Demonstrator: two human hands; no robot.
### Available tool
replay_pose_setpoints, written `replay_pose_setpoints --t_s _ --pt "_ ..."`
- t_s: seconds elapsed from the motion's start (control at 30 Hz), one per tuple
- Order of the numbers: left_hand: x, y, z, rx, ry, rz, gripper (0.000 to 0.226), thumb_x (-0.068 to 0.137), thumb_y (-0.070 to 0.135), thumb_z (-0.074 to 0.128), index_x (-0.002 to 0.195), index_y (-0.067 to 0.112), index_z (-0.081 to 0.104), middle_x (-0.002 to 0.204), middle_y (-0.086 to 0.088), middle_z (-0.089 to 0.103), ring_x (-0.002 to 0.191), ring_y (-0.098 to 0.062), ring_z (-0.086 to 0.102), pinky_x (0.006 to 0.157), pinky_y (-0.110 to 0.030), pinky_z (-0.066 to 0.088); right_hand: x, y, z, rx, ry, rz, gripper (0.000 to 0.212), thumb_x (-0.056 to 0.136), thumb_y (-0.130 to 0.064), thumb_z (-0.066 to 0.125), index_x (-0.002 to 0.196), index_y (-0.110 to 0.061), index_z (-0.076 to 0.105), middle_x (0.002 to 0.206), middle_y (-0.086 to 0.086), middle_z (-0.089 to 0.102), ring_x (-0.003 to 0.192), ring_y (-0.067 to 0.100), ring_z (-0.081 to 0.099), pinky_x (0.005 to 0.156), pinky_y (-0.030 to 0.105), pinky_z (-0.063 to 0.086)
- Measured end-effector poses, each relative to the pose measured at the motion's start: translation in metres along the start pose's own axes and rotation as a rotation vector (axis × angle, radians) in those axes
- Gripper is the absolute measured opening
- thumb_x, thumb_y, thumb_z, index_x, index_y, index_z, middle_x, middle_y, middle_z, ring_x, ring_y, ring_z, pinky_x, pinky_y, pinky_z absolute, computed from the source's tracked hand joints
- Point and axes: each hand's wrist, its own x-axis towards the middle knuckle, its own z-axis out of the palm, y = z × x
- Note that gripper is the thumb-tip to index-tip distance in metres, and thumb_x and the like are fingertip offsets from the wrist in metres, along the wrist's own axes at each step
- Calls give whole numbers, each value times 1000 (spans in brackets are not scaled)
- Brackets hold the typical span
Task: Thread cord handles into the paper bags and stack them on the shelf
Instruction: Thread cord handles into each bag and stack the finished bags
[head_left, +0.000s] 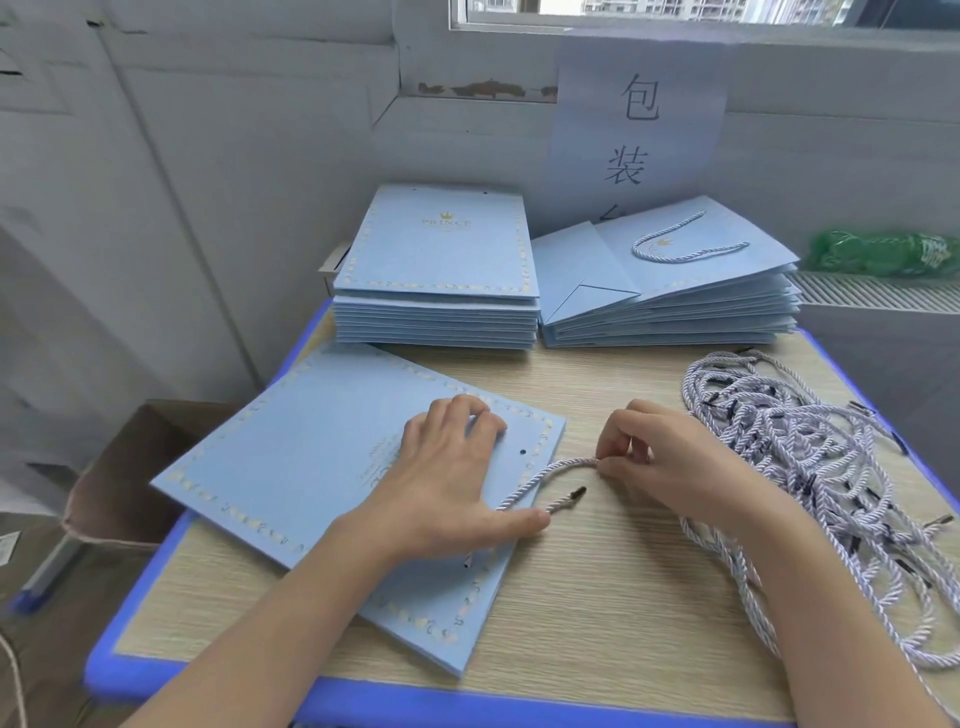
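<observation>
A flat light-blue paper bag (291, 457) lies slanted on the table, with a punched hole near its right edge. My left hand (447, 483) rests flat on it, fingers spread. A white twisted cord (540, 480) curves over the bag's right edge, and its black-tipped end lies on the table beside my left thumb. My right hand (670, 462) pinches this cord between thumb and fingers just right of the bag. A tangled heap of loose cords (810, 467) lies at the right.
At the back stand two stacks: plain flat bags (441, 291) on the left and bags with cords fitted (675, 296) on the right. The wooden table (597, 597) has a blue rim. A cardboard box (130, 467) sits on the floor at left.
</observation>
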Motion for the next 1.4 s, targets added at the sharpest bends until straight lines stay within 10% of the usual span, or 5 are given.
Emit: replay_pose_setpoints --t_s 0.27,0.9,1.13,1.4 --pt "-1 15 5 -1 -7 88 90 58 84 27 124 24 38 125 11 26 121 -9 21 106 -30 18 3 -28 11 589 118 -23 24 81 2 66 79 -22 64 68 0 67 65 10 62 67 25 52" --pt "0 17 -2 -336 112 15 76 56 68 48 118 23 46 112 16 46 109 0 36 88 -7 31 6 -32 20 255 94 -90 19 81 -8 67 78 -25 75 81 -9 59 65 6 49 60 11 34" --pt "4 2 -11 -531 191 -55 45 60 57 50 68 17 70 73 4 69 82 -6 65 75 -15 44 4 -29 15 391 304 -66 22 80 -15 53 78 -23 74 81 -4 53 65 2 48 59 9 34" --pt "5 0 -13 -528 275 -77 27 69 43 56 53 22 63 56 3 63 53 -4 49 54 -13 35 10 -35 44 43 347 -135 11 77 -29 69 74 -19 70 69 -10 51 59 14 52 56 31 44"
